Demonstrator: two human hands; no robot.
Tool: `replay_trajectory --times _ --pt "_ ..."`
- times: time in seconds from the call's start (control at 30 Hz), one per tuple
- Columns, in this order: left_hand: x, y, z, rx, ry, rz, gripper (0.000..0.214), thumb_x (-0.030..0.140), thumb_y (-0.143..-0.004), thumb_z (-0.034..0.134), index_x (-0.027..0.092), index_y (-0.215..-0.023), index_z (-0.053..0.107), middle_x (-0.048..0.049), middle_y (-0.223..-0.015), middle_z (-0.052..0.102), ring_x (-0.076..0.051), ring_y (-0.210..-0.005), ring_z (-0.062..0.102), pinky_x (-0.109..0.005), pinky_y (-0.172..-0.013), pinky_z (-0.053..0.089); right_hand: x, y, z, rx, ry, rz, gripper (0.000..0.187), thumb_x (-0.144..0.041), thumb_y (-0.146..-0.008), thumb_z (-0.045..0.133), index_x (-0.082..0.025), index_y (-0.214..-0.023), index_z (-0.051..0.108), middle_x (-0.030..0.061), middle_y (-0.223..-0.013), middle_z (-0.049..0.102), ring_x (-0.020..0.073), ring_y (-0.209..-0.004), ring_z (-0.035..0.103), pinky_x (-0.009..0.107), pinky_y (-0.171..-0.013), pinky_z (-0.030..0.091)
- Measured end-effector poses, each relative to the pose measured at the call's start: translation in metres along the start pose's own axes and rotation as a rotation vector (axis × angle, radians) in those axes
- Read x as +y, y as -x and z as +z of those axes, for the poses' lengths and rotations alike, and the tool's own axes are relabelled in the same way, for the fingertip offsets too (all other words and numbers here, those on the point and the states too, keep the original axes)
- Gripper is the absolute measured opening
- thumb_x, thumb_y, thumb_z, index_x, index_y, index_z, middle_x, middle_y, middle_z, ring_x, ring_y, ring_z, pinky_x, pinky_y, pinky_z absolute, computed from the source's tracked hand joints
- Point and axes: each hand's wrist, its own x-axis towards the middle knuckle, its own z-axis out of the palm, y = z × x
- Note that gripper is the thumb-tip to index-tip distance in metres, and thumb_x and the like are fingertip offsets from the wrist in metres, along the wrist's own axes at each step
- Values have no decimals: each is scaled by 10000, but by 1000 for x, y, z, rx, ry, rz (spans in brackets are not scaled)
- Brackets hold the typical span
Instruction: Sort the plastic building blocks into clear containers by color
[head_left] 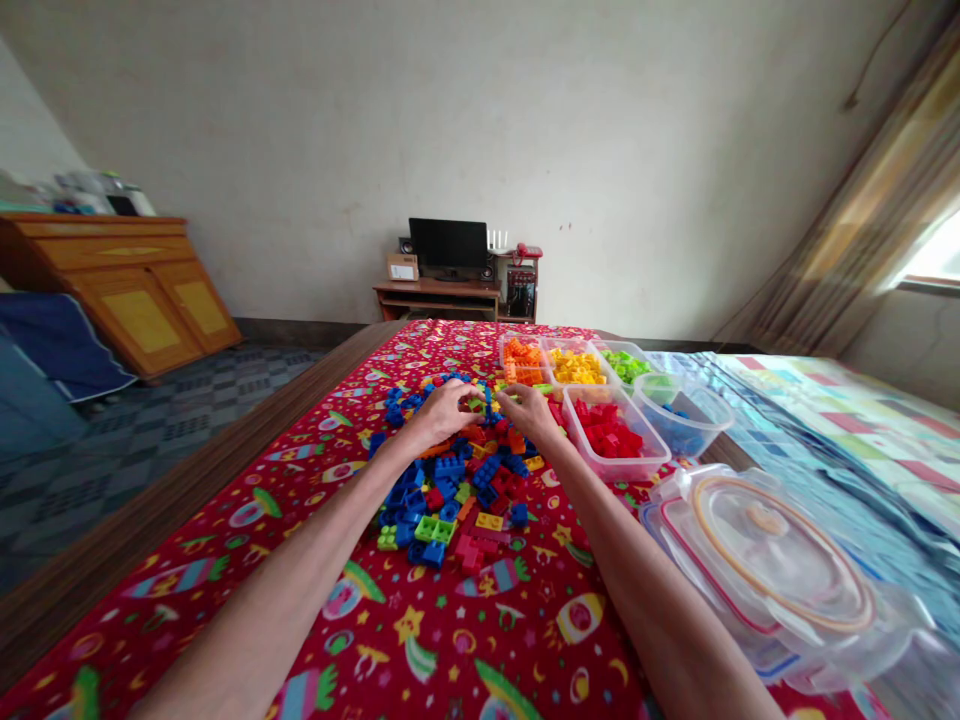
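Both hands are over a mixed heap of plastic toy building bricks (450, 470) in blue, red, green, yellow and orange. My left hand (444, 412) is closed at the heap's far part, its fingertips around a green brick (474, 403). Close by on the right, my right hand (528, 412) has its fingers pinched together. Whatever it holds is too small to make out. A blue brick (490, 408) shows between the two hands. Right of the heap, a clear box (651, 458) contains red bricks (607, 432).
Past the red bricks, boxes hold orange bricks (523, 360), yellow bricks (576, 367) and green bricks (626, 366). A clear tub (709, 425) has a few blue bricks. Stacked clear lids (780, 560) lie near my right forearm on the red patterned tablecloth (420, 670).
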Motion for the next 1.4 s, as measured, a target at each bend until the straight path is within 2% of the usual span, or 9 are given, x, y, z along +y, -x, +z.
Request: replay_trajectory --times 0.17,0.23,0.4,0.6,0.8,0.93,1.07,1.23,1.4 --pt "17 1 -2 61 -9 45 278 438 -706 679 181 -805 641 -34 -877 577 -189 -818 590 -301 -711 521 -2 1 3 -241 -116 -12 187 -296 -819 573 -154 -822 695 -40 -527 594 78 -462 504 169 -466 360" --pt "21 2 -2 38 6 56 268 430 -713 668 183 -814 638 -37 -888 607 -183 -800 594 -292 -704 511 -4 2 3 -265 -177 31 159 -272 -790 600 -153 -847 689 -55 -489 568 70 -428 483 162 -434 336" --pt "16 0 -1 14 101 14 321 473 -710 636 175 -830 645 -32 -820 669 -182 -739 614 -283 -681 489 -4 4 3 -144 -244 107 172 -261 -733 632 -142 -852 668 -75 -436 518 70 -386 426 180 -411 316" --pt "4 -2 -2 -2 211 -66 392 503 -656 672 151 -830 667 -34 -786 691 -194 -738 624 -277 -662 479 0 3 0 -113 -244 117 230 -221 -673 644 -143 -890 656 -64 -501 564 85 -448 478 191 -469 354" --pt "5 -1 -4 -26 327 -125 419 506 -634 711 145 -841 659 -14 -749 681 -177 -698 624 -274 -649 488 3 3 2 -2 -28 -51 273 -219 -632 673 -190 -903 651 -72 -587 557 103 -533 483 205 -543 379" --pt "8 -1 -6 -15 410 -145 483 553 -602 744 152 -854 654 -14 -777 692 -174 -726 632 -276 -679 504 0 8 4 67 124 -184 233 -196 -685 603 -218 -913 643 -41 -684 622 144 -639 559 241 -651 429" --pt "10 0 -6 15 397 -157 495 577 -612 733 147 -843 647 -11 -765 682 -168 -715 625 -271 -664 497 -6 13 4 83 189 -230 232 -179 -718 556 -228 -927 645 -21 -716 651 164 -665 594 256 -690 443" --pt "14 1 -3 -19 427 -160 504 595 -649 695 147 -876 650 -13 -755 675 -175 -721 631 -278 -663 508 -7 13 4 69 139 -233 213 -196 -711 558 -225 -898 656 -32 -677 632 154 -644 576 248 -675 442" --pt "14 -1 -3 -20 405 -134 525 577 -629 714 137 -911 661 -18 -763 675 -174 -711 627 -285 -677 507 -6 10 5 41 -44 -202 175 -277 -707 584 -191 -844 651 -33 -672 629 126 -599 541 233 -640 437"
